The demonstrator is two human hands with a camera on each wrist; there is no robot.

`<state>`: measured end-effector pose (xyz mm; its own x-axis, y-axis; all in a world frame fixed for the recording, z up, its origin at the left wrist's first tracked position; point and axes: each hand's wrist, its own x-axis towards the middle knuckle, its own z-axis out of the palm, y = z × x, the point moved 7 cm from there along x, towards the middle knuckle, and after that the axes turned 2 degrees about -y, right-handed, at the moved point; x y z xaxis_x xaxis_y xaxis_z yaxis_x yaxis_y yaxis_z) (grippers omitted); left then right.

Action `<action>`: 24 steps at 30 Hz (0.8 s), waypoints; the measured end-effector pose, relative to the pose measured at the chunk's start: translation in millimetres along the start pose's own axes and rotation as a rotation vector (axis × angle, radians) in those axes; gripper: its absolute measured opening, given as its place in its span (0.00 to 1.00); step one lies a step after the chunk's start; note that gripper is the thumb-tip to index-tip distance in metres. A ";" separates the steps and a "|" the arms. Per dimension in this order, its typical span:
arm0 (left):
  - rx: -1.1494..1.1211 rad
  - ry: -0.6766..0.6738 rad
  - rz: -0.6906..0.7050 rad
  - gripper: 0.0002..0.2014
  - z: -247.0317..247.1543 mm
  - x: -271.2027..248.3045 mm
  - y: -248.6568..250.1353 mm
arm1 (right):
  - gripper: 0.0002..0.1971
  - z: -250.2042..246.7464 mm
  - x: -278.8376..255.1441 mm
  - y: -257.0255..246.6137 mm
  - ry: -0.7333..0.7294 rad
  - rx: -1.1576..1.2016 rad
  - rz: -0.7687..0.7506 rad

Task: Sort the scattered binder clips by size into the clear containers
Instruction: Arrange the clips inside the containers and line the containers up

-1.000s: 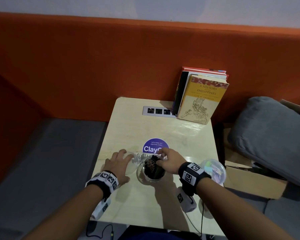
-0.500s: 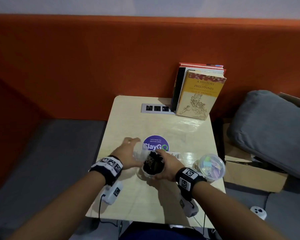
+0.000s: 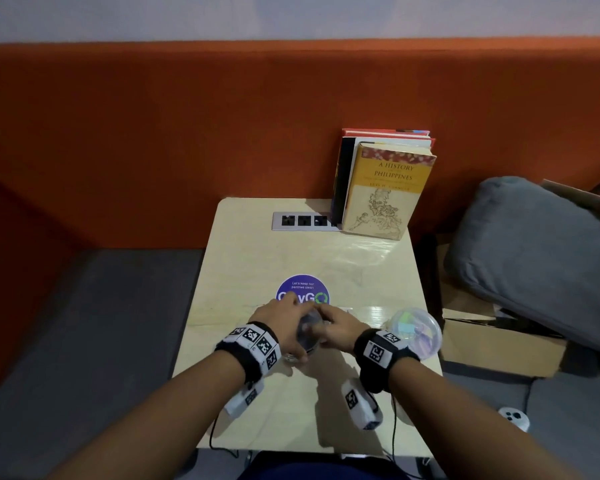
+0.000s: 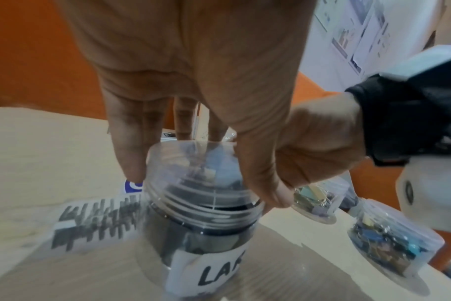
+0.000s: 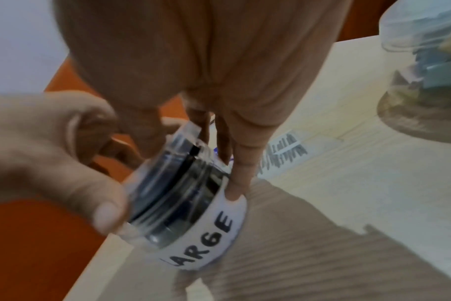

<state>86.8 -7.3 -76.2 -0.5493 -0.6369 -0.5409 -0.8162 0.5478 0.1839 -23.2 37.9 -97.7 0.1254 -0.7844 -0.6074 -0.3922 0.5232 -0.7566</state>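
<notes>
left hand [image 4: 193, 71]: fingers curled round the clear lid [image 4: 193, 175] on top of the jar
right hand [image 5: 219, 61]: gripping the LARGE jar [image 5: 193, 213], on the surface [image 3: 291, 251], near edge

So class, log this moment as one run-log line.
step: lidding LARGE jar | left hand: grips lid | right hand: holds LARGE jar | second jar: on table, closed

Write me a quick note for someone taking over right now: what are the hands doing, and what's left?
Left hand grips the lid, seated on the LARGE jar.
Right hand grips that jar, full of dark clips.
Two other jars stand to its right on the table.
No loose clips in view.
Probably left: tighten the lid, set the jar down.
</notes>
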 end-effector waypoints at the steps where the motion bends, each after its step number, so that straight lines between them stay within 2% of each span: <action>1: -0.023 0.000 0.004 0.53 0.6 0.2 -0.9 | 0.30 1.1 1.1 0.2 -0.001 -0.030 -0.016; 4: -0.192 0.014 0.011 0.48 1.2 0.1 -10.7 | 0.28 1.4 6.3 10.2 0.019 -0.063 -0.032; 8: -0.493 0.089 -0.099 0.28 2.5 -1.0 -38.9 | 0.26 0.9 5.3 4.0 0.041 -0.019 0.000; 11: -0.567 0.111 -0.183 0.23 8.0 -2.8 -46.7 | 0.22 2.0 9.7 -1.8 0.049 -0.002 0.035; 14: -0.616 0.104 -0.201 0.22 8.0 0.7 -46.0 | 0.22 0.7 11.4 -2.5 0.043 0.014 0.061; 19: -0.698 0.049 -0.171 0.25 9.4 -0.7 -50.7 | 0.21 2.2 11.7 -3.9 0.027 -0.019 0.071; 22: -0.761 -0.001 -0.121 0.40 17.3 -4.4 -52.4 | 0.21 0.8 10.4 -4.7 0.004 -0.042 0.049; 24: -0.779 -0.035 -0.071 0.52 23.2 -7.7 -50.1 | 0.17 -5.3 9.5 -3.7 0.045 -0.008 0.036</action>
<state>136.1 -17.3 -100.3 -0.4953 -0.6320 -0.5961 -0.7470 -0.0404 0.6636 -25.3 26.7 -99.4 0.0697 -0.7796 -0.6224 -0.4026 0.5489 -0.7326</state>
